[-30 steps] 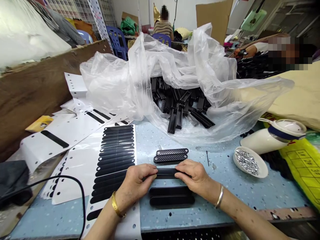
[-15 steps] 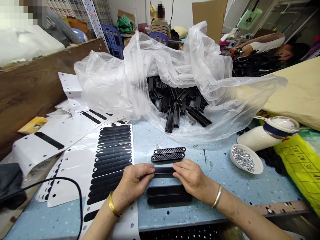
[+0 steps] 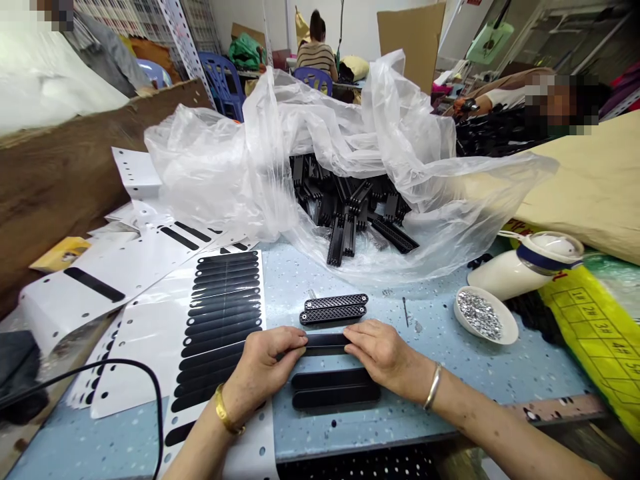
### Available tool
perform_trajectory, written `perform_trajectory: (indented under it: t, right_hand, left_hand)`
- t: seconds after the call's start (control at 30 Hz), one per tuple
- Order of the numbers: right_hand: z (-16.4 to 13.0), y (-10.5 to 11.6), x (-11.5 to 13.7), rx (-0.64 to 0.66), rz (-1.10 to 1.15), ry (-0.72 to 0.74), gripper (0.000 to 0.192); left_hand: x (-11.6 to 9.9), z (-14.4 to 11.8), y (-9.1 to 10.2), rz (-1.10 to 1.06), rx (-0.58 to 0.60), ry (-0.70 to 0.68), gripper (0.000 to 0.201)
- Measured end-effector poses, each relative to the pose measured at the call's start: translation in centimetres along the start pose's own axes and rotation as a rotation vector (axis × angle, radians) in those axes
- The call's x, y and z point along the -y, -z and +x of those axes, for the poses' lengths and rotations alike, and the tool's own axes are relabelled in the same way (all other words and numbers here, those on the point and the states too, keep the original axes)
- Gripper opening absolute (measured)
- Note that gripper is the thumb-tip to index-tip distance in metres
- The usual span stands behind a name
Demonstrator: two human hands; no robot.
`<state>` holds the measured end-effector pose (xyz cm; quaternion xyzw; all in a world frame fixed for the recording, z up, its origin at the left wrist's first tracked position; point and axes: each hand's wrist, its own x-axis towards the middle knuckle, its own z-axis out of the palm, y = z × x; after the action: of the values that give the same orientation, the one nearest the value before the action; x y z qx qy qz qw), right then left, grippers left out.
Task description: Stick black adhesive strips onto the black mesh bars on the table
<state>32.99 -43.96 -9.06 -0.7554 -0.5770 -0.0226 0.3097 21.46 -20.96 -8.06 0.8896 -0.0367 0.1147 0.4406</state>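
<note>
My left hand [image 3: 263, 370] and my right hand [image 3: 383, 353] grip the two ends of one long black plastic bar [image 3: 326, 343], pressing it flat just above the blue table [image 3: 500, 373]. Two finished smooth black bars [image 3: 336, 389] lie side by side right below it, near me. Two ribbed black bars [image 3: 334, 309] lie just beyond my fingers. To the left, a white backing sheet [image 3: 145, 347] carries a column of several black oblong stickers [image 3: 223, 300]. Each wrist wears a bangle.
A clear plastic bag [image 3: 240, 167] spills a heap of black bars [image 3: 350, 207] at the back. A small white dish of silver bits [image 3: 480, 315] and a white appliance [image 3: 530, 267] sit right. A black cable [image 3: 125, 370] loops at left. People work behind.
My hands stay on the same bar, fingers pressing along it with hardly any shift. The view has drifted slightly; nothing else on the table has moved.
</note>
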Motion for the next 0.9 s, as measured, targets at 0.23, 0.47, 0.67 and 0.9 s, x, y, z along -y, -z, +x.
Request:
perform_trajectory:
  t: [0.23, 0.47, 0.67, 0.9]
  right_hand:
    - [0.3, 0.6, 0.5, 0.125, -0.181, 0.021, 0.025]
    - [0.2, 0.3, -0.7, 0.041, 0.13, -0.139, 0.016]
    - [-1.6, 1.7, -1.1, -0.155, 0.145, -0.282, 0.02]
    - [-3.8, 2.5, -1.5, -0.245, 0.431, -0.647, 0.017]
  left_hand:
    - [-0.2, 0.2, 0.1, 0.004, 0.012, 0.012, 0.016]
    - [-0.2, 0.2, 0.2, -0.008, 0.01, 0.018, 0.016]
    - [-0.1, 0.0, 0.2, 0.011, 0.017, 0.023, 0.016]
    - [0.1, 0.0, 0.1, 0.03, 0.022, 0.017, 0.017]
